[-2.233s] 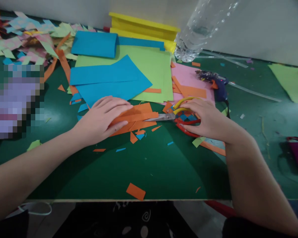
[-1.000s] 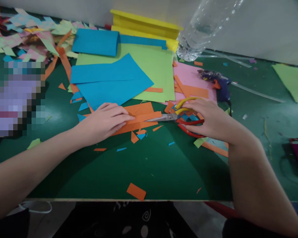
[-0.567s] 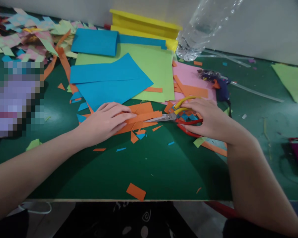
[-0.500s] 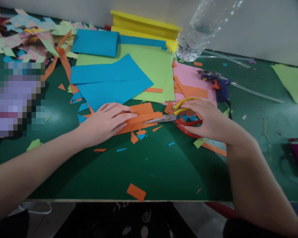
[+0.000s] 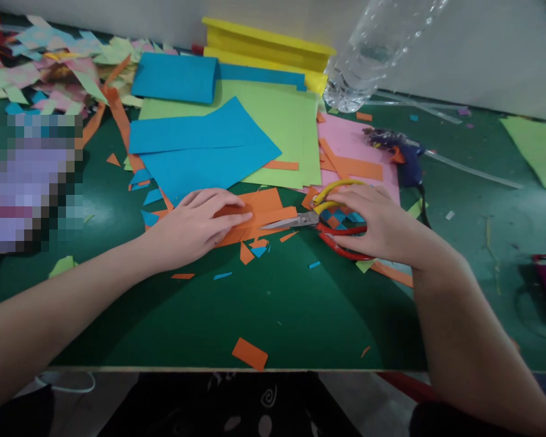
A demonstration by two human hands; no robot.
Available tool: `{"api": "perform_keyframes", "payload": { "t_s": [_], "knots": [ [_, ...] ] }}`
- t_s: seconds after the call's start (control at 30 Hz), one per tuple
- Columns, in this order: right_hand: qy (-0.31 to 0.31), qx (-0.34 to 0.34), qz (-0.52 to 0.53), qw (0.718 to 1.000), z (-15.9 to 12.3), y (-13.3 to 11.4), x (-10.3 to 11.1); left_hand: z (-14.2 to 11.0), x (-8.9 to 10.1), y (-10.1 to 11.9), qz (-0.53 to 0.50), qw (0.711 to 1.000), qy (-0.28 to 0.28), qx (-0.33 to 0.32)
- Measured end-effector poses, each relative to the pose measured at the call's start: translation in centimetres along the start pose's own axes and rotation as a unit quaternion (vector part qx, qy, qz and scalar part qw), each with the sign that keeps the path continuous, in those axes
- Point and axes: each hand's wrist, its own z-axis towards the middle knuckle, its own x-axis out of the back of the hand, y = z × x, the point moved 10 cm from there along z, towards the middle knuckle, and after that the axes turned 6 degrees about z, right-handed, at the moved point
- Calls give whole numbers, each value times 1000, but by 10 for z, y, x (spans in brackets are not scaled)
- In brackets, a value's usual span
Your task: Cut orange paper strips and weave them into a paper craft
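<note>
Pressing orange paper (image 5: 266, 200) to the counter (image 5: 255, 309) with a half-curled left hand (image 5: 200, 221), can't tell if pinching it; gripping spread-handled scissors (image 5: 307, 220) in the right hand (image 5: 380, 221), pointing them toward the left fingertips (image 5: 244, 216); could totally nick those by slipping, or cut crooked by letting the paper shift; farther out, could drag the glue gun (image 5: 408, 167) by bumping its cord (image 5: 423, 205).

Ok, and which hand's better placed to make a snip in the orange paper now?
Probably the right hand: it holds the scissors, with the blades at the orange paper. The left hand rests on that paper, so it seems better suited to steadying it.
</note>
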Motion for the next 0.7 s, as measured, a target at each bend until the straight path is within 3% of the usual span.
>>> {"api": "perform_keyframes", "payload": {
  "t_s": [0.7],
  "knots": [
    [-21, -4, -4, 1000, -1, 8, 1, 0, 1, 0, -2, 1000, 6, 7]
  ]
}}
